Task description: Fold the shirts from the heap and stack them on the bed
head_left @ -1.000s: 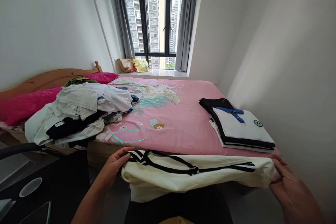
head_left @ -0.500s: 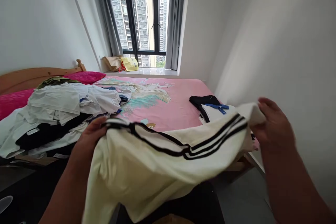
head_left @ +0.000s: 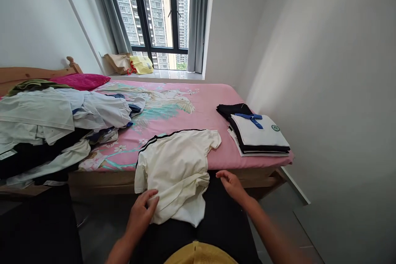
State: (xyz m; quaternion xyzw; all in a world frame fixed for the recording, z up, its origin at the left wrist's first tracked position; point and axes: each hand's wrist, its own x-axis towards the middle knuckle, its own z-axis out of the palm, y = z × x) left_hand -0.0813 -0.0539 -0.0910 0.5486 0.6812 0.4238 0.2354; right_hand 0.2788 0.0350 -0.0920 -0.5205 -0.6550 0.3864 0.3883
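A cream short-sleeved T-shirt (head_left: 179,161) with black stripes along the shoulder lies partly on the bed's front edge, its lower part draped over my lap and bunched at the right. Beside its lower left side is my left hand (head_left: 142,208), fingers apart and nearly at the cloth; whether it touches I cannot tell. My right hand (head_left: 230,183) hovers to the right of the shirt, fingers loosely stretched, holding nothing. Further right on the bed sits a stack of folded clothes (head_left: 260,134), white and black, with a blue collar on top.
The bed (head_left: 204,99) has a pink patterned sheet. At its left is a heaped pile of loose clothes (head_left: 62,111) before a magenta pillow (head_left: 82,81). Paper and yellow bags (head_left: 140,65) stand on the window sill. A white wall (head_left: 324,70) borders the right side.
The shirt, earlier stretched in the air between both hands, now lies on the bed edge and lap. Both hands have let go and come down toward me. The view has tilted downward.
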